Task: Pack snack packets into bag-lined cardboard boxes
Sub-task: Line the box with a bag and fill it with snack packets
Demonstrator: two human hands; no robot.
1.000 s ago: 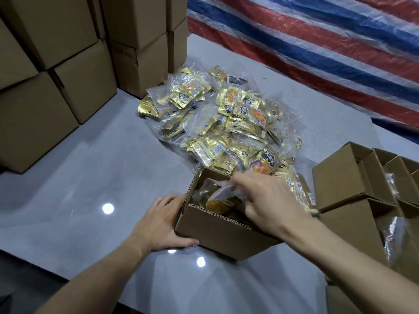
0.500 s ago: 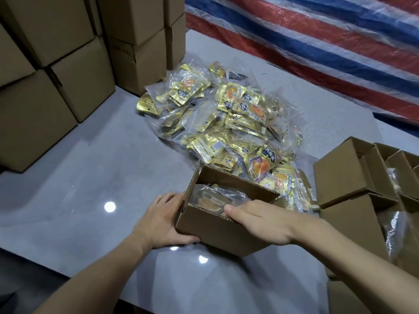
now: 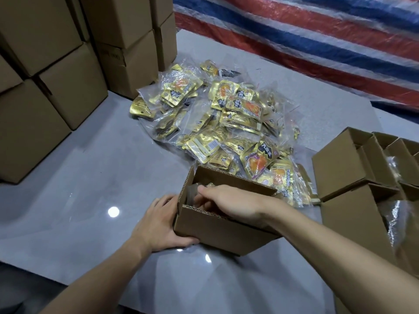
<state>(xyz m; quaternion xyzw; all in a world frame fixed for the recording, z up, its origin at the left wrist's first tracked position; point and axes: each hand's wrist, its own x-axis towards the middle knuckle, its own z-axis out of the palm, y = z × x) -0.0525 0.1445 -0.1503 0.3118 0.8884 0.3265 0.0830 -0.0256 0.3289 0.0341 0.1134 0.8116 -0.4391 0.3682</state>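
Open cardboard box (image 3: 217,232) sits on the grey table (image 3: 90,177), near centre, flaps up.

Left hand (image 3: 158,223): laid flat against the box's left wall, fingers nearly straight, thumb along the near bottom edge. It braces the box and is not wrapped round anything.

Right hand (image 3: 229,202): reaches in from the right, over the near wall. The fingers are bent down inside the box onto a clear bag (image 3: 192,194) at the left end. Cannot tell whether they pinch the bag or only press on it, as the fingertips are hidden.

Pile of bagged gold snack packets (image 3: 226,123): just beyond the box's far wall, apart from both hands.

Right edge: more open boxes (image 3: 335,168), some with clear plastic inside. Far left: stacked closed cartons (image 3: 68,75). Far right: striped tarp (image 3: 317,41).
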